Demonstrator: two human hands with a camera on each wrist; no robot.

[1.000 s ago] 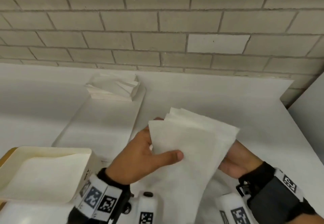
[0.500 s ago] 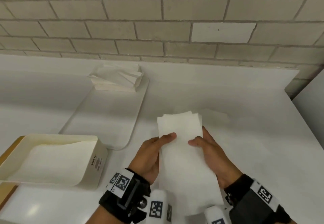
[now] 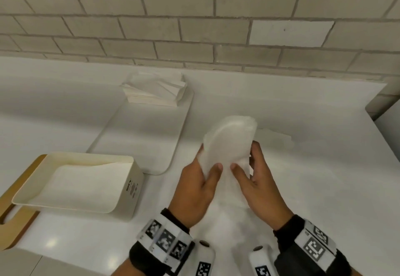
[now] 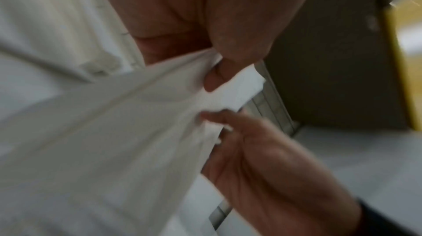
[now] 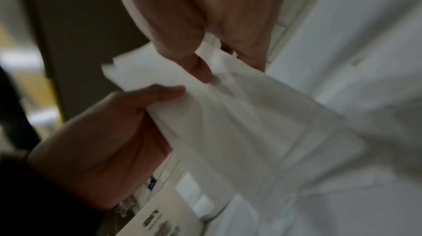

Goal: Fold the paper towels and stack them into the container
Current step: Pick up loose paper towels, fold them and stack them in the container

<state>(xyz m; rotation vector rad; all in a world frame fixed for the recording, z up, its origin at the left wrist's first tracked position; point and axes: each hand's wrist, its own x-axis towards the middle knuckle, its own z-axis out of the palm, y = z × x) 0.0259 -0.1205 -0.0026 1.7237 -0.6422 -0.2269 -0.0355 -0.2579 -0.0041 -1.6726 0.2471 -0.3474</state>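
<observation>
At the centre of the head view, the left hand [image 3: 195, 191] and right hand [image 3: 258, 186] are pinching a paper towel [image 3: 230, 141], which is arching limply above the thumbs. It is looking light, soft and tearable, so gripping near its edges seems wisest. The container [image 3: 124, 198] is sitting at lower left.

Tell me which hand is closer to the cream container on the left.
Left. The left hand holds the paper towel just right of the container, apart from it. The right hand grips the towel's other side, farther right.
</observation>
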